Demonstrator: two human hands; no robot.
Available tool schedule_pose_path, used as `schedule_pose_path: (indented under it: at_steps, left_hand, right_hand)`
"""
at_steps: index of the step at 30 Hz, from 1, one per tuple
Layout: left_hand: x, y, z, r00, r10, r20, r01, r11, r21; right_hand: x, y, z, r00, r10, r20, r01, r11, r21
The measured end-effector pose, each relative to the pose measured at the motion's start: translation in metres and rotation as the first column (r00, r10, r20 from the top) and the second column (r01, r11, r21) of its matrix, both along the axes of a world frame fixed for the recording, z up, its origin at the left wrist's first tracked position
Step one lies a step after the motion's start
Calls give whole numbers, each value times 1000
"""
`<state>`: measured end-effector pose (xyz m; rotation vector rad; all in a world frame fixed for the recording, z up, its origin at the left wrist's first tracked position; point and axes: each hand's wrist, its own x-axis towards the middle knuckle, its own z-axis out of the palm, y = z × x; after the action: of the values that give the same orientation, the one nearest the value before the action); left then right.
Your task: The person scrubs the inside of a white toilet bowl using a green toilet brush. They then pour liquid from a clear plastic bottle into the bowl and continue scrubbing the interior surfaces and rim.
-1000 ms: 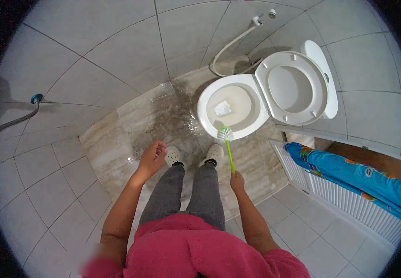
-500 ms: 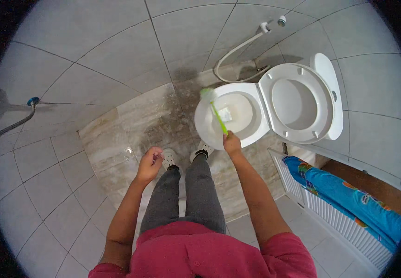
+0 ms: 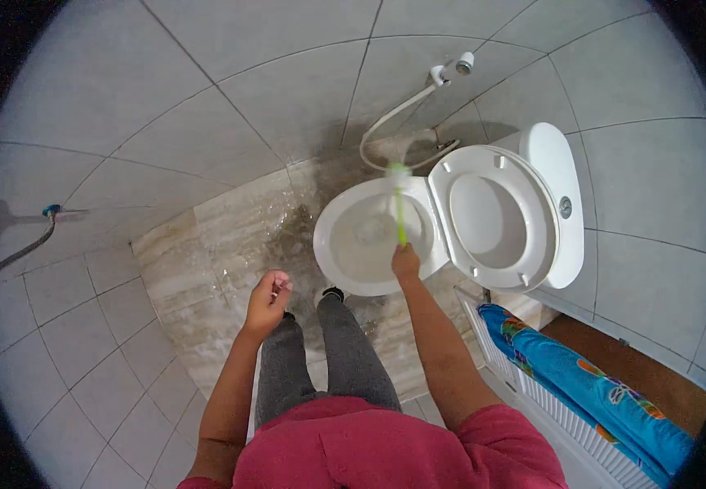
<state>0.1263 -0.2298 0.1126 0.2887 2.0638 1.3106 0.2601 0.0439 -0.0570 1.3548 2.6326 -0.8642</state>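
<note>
My right hand is closed round the lime-green handle of a toilet brush. The handle points away from me across the toilet bowl, and the pale bristle head, smeared by motion, is over the bowl's far rim. Water lies in the bottom of the bowl. The seat and lid are raised and lean back against the tank. Off to the left of the bowl, above the wet floor, my left hand hangs with its fingers curled in and nothing visible in them.
A white bidet sprayer with a looped hose is mounted on the far wall. A grey hose hangs at the left wall. At the right, a blue patterned cloth drapes over a white louvred door. The tiled floor is wet.
The brush head has swung from the bowl's far left rim to the right along the far rim. The view has shifted, so the toilet appears lower and further left. My left hand stays curled.
</note>
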Motion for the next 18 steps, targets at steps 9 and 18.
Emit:
schedule_pose_path:
  at_steps: [9,18]
  left_hand:
    - [-4,32,-3,999,-45,0,45,999,-12]
    - [-8,56,0,993,-113,-26,113,994,-5]
  right_hand:
    - [49,49,-1,988,-21,150,21,1000,7]
    - [102,90,-31,937,185,296,-216,974,75]
